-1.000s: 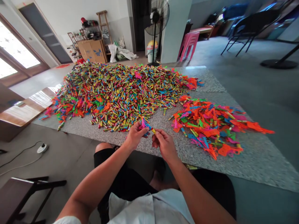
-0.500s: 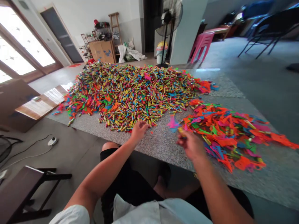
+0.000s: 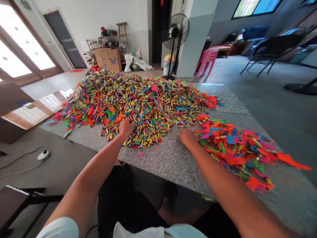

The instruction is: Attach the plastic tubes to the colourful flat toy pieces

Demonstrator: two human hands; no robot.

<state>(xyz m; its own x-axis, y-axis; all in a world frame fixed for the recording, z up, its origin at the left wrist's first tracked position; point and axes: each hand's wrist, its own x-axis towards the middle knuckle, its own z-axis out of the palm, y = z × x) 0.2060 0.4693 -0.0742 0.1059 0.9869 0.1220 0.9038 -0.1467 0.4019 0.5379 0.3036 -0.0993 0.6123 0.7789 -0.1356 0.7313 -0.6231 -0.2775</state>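
Note:
A large heap of small colourful printed tubes (image 3: 148, 109) covers the middle of a speckled stone tabletop (image 3: 170, 162). My left hand (image 3: 126, 128) is at the heap's front edge with its fingers curled closed; anything inside them is hidden. My right hand (image 3: 187, 136) is low over the stone, between the heap and a smaller pile of tubes with orange, pink, green and blue plastic pieces (image 3: 237, 145). Its fingers point away from me and are mostly hidden. A small pink plastic piece (image 3: 140, 154) lies near the front edge.
Beyond the table stand a black fan (image 3: 174, 33), a lidded bucket (image 3: 168, 62) and pink stools (image 3: 208, 61). A cardboard box (image 3: 107, 59) is at the back wall. On the left are a dark bench (image 3: 15, 205) and a power socket with cords (image 3: 43, 154).
My left hand has moved left and forward onto the heap. My right hand, which held a yellow tube with pink and blue plastic, has moved forward and left. The pink piece now shows.

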